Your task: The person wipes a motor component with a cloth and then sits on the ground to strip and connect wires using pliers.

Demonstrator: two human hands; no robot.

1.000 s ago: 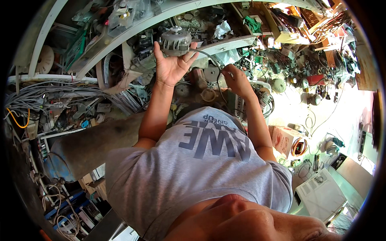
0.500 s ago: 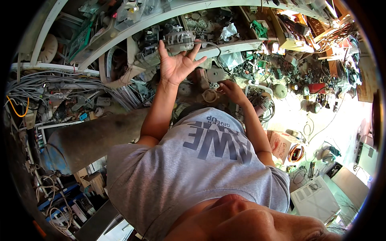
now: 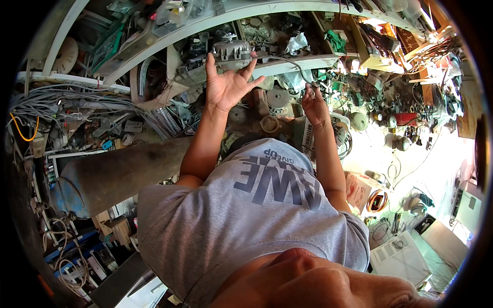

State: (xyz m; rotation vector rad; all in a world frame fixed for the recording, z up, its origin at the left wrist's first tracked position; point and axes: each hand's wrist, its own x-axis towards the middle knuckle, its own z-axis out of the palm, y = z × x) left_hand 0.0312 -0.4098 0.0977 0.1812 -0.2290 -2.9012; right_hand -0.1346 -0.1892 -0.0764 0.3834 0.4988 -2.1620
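In a crowded workshop, before a bench edged by a pale rail (image 3: 280, 69), I hold a finned metal motor (image 3: 231, 55) up at arm's length, my left hand (image 3: 229, 88) gripping it between a raised thumb and spread fingers, palm open toward me; what the fingers hidden behind it do, I cannot tell. A dark cable (image 3: 296, 63) runs from the motor's right side to my right hand (image 3: 314, 105), whose fingertips pinch it near what looks like its far end. The likeliest mishap is a drop: the motor looks heavy for so light a hold, and a hard pull on the cable could tip it from my fingertips onto the grey disc (image 3: 278, 97) or round cup (image 3: 269, 123) below. Such a tug might also strain the cable where it enters the casing, or the slack could snag on the rail.
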